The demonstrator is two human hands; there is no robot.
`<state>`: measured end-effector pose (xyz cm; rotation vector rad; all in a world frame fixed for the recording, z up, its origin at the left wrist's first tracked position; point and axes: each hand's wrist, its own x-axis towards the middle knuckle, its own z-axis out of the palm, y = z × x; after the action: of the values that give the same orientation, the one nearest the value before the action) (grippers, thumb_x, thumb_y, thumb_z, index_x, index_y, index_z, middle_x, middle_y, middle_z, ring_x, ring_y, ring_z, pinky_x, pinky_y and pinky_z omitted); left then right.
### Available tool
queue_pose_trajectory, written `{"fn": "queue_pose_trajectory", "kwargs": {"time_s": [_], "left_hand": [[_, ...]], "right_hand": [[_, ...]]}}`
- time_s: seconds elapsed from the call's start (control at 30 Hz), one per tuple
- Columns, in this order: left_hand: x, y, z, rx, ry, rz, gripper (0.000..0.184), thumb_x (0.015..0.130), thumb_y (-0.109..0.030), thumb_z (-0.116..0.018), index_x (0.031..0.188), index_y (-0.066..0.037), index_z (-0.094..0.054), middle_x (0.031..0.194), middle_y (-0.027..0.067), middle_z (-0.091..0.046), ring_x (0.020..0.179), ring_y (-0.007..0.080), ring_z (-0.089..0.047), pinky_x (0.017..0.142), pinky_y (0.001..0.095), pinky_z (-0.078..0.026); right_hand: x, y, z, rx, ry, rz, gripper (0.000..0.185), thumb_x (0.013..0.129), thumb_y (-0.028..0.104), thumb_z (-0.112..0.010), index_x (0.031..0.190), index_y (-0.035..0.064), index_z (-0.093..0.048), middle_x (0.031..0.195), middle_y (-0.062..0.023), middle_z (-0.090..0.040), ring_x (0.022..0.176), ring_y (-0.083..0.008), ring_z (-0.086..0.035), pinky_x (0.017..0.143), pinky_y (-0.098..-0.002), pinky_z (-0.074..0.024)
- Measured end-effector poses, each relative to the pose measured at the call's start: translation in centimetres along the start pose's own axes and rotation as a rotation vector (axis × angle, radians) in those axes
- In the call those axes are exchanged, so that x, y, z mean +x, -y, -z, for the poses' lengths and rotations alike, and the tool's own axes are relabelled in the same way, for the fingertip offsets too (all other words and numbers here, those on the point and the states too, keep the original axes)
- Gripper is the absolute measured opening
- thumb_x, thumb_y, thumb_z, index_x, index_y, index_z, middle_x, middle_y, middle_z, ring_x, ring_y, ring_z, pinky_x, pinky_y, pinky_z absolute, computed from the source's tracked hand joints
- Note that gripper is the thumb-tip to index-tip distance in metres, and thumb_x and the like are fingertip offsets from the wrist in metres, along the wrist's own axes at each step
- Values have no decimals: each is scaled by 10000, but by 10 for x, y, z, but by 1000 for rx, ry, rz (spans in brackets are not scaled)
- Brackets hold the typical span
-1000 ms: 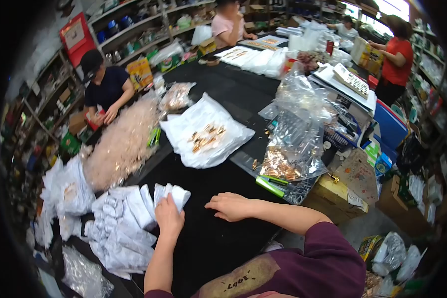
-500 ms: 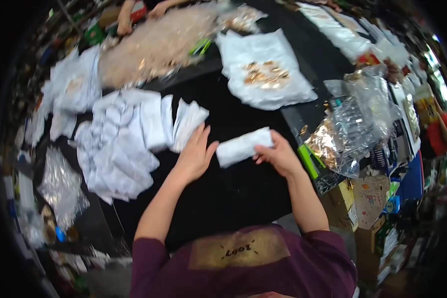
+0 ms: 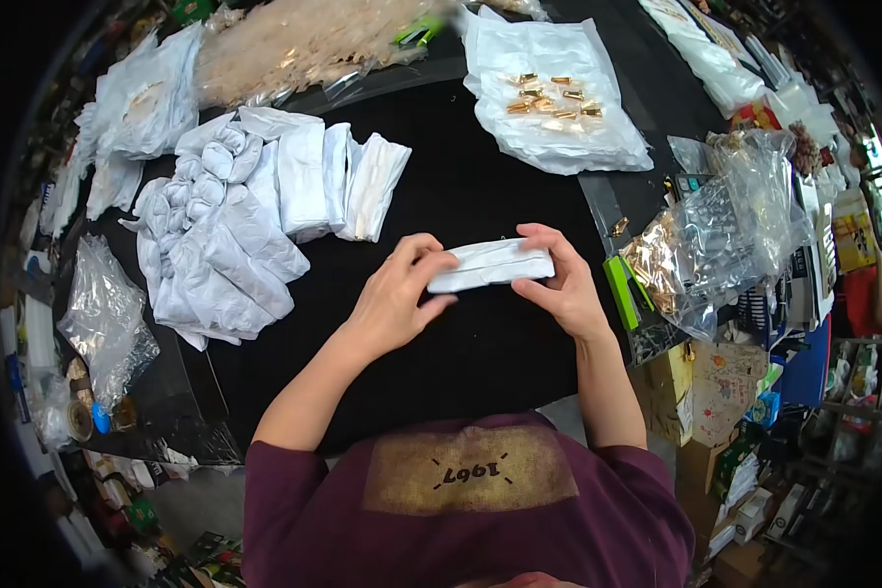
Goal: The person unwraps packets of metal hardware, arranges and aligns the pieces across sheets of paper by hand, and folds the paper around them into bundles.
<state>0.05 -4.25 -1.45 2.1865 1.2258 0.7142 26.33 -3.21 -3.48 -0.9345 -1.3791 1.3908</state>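
A folded white paper packet (image 3: 490, 266) lies crosswise between my two hands, over the black work surface. My right hand (image 3: 570, 289) grips its right end, fingers along the far edge and thumb along the near one. At the left end, my left hand (image 3: 397, 289) bends its fingers over the packet, with the thumb below; these fingers are slightly blurred. To the left lies a heap of white paper bundles (image 3: 230, 235), some twisted, with several flat folded packets (image 3: 374, 186) beside it. Farther off, small gold-coloured pieces (image 3: 549, 98) rest on a stack of white paper sheets (image 3: 559, 147).
A green stapler (image 3: 620, 294) and a clear plastic bag (image 3: 706, 240) with gold pieces lie at right. Another clear bag (image 3: 108, 318) is at far left. At the back are a pile of beige transparent material (image 3: 294, 49) and more white paper (image 3: 147, 98).
My left hand has moved from beside the folded packets to the left end of the held packet. The packet has turned nearly level. The whole view has shifted a little.
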Motion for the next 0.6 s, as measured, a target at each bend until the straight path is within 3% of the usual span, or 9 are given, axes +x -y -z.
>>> {"fn": "queue_pose_trajectory", "kwargs": {"time_s": [0.13, 0.23, 0.3, 0.37, 0.4, 0.47, 0.5, 0.53, 0.6], "left_hand": [[-3, 5, 1, -277, -8, 265, 723, 739, -203, -812, 1373, -67, -493, 1186, 147, -590, 1067, 316, -598, 866, 388, -519], [-5, 11, -2, -148, 35, 177, 762, 726, -168, -826, 1395, -69, -475, 1238, 154, -578, 1106, 299, -589, 889, 371, -509], [4, 7, -2, -55, 77, 136, 783, 729, -177, -830, 1408, -57, -458, 1254, 150, -578, 1114, 297, -591, 911, 374, -501], [2, 7, -7, -110, 102, 161, 787, 732, -174, -831, 1406, -36, -449, 1225, 139, -587, 1066, 289, -612, 903, 373, -503], [2, 10, -10, -187, 106, 184, 789, 726, -146, -835, 1403, -27, -448, 1206, 135, -590, 1030, 275, -625, 884, 360, -509], [3, 4, -5, -241, 216, 548, 774, 711, -95, -836, 1387, -33, -464, 1180, 136, -585, 966, 258, -636, 840, 338, -518], [3, -2, -4, -237, 234, 505, 774, 711, -95, -836, 1387, -33, -464, 1180, 136, -585, 966, 258, -636, 840, 338, -518], [3, -8, -3, -176, 108, 446, 764, 710, -91, -836, 1378, -32, -471, 1192, 143, -576, 964, 252, -631, 819, 324, -519], [-7, -5, -9, -118, -20, 361, 753, 709, -88, -836, 1370, -32, -478, 1205, 149, -567, 963, 247, -625, 798, 310, -519]], "right_hand": [[-1, -1, -14, -78, -108, -106, 447, 819, -24, -710, 1245, 42, -593, 1213, -91, -604, 1061, -155, -595, 884, -285, -498], [5, -12, -14, -299, -196, -38, 250, 867, 39, -690, 1115, 13, -672, 1025, -73, -666, 908, -138, -627, 786, -268, -504], [10, -5, -16, -554, -203, -69, 130, 903, 100, -670, 973, -5, -701, 807, -75, -661, 757, -117, -619, 675, -278, -488], [16, 23, -26, -541, -217, -14, 157, 903, 144, -666, 907, -10, -696, 798, -186, -660, 722, -287, -665, 647, -367, -509], [18, 33, -25, -538, -231, 102, 151, 905, 129, -667, 848, -11, -666, 741, -144, -618, 674, -237, -614, 612, -336, -477], [27, 47, -24, -562, -281, 233, 176, 906, 114, -669, 788, -12, -636, 683, -102, -576, 626, -186, -562, 577, -306, -446], [33, 51, -24, -517, -329, 372, 186, 901, 124, -678, 774, -1, -622, 682, -104, -562, 622, -216, -551, 567, -313, -438], [35, 55, -20, -469, -366, 513, 200, 895, 134, -688, 760, 11, -609, 680, -105, -548, 619, -247, -540, 558, -320, -430], [25, 60, -14, -573, -511, 482, 177, 884, 138, -698, 783, 19, -614, 703, -109, -558, 627, -253, -552, 570, -336, -439]]}}
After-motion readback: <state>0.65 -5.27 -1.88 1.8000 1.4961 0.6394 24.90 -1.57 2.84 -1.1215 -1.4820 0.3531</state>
